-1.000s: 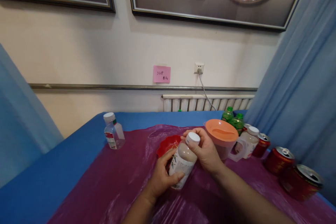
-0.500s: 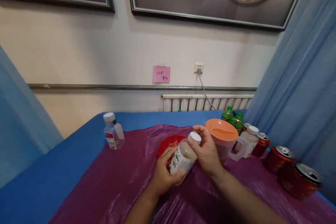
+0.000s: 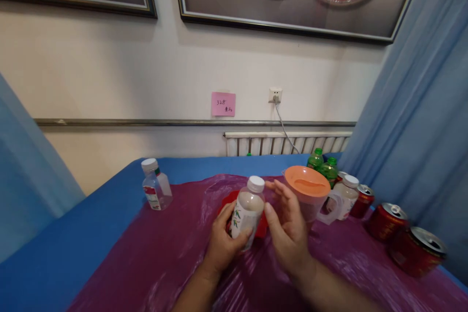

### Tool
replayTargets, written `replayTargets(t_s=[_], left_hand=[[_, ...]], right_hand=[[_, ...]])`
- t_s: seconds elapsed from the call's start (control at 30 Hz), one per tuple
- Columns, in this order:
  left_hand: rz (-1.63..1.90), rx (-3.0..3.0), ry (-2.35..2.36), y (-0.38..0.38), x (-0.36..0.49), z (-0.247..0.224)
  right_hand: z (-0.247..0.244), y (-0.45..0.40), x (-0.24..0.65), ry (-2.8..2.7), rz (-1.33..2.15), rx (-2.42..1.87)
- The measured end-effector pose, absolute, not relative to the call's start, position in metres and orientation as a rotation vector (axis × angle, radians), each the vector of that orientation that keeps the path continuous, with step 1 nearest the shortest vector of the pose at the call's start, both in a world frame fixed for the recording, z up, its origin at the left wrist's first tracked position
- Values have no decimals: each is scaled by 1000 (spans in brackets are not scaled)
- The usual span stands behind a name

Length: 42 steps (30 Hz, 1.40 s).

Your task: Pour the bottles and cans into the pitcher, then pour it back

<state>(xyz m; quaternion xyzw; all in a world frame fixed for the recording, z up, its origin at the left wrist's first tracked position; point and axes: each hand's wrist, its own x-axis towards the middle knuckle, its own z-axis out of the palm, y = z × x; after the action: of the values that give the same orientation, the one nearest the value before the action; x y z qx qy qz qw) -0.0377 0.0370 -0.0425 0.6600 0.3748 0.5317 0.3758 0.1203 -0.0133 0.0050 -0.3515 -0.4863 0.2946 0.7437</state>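
A clear plastic bottle (image 3: 245, 214) with a white cap and a leaf-patterned label leans slightly to the right. My left hand (image 3: 224, 241) is wrapped round its lower body. Just to its right, my right hand (image 3: 288, 229) is open, fingers apart, near the bottle's shoulder and holding nothing. Behind the bottle lies a red dish (image 3: 261, 226), mostly hidden by it and my hands. Close beyond my right hand stands a clear plastic pitcher with an orange lid (image 3: 307, 181).
Purple plastic sheeting (image 3: 171, 248) covers much of the blue table (image 3: 84, 234). A clear white-capped bottle (image 3: 155, 187) stands at the left. To the right are green bottles (image 3: 329, 170), another white-capped bottle (image 3: 347, 197) and several red cans (image 3: 387, 222). A blue curtain hangs at the right edge.
My right hand has let go of the bottle's cap and opened, moving slightly right. The bottle, still in my left hand, has been turned more upright.
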Motion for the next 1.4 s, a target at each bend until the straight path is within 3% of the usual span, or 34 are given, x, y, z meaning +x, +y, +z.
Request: replayTargets(t_s=[0.17, 0.37, 0.7, 0.9, 1.13, 1.23, 1.4], left_hand=[[1337, 1631, 949, 37, -41, -40], [1200, 1655, 793, 30, -39, -37], [1175, 1740, 825, 26, -33, -35], [1130, 1767, 758, 30, -32, -38], [954, 1726, 665, 30, -24, -45], [1022, 1717, 752, 33, -23, -42], [1150, 1687, 922, 42, -22, -43]], right_hand=[[15, -17, 122, -1011, 700, -777], [32, 9, 143, -1076, 1013, -667], [27, 9, 135, -940, 917, -687], [13, -10, 136, -1146, 924, -860], [4, -49, 174, -1163, 903, -903], [8, -69, 219, -1032, 768, -1034], [6, -77, 314, -957, 259, -1449]])
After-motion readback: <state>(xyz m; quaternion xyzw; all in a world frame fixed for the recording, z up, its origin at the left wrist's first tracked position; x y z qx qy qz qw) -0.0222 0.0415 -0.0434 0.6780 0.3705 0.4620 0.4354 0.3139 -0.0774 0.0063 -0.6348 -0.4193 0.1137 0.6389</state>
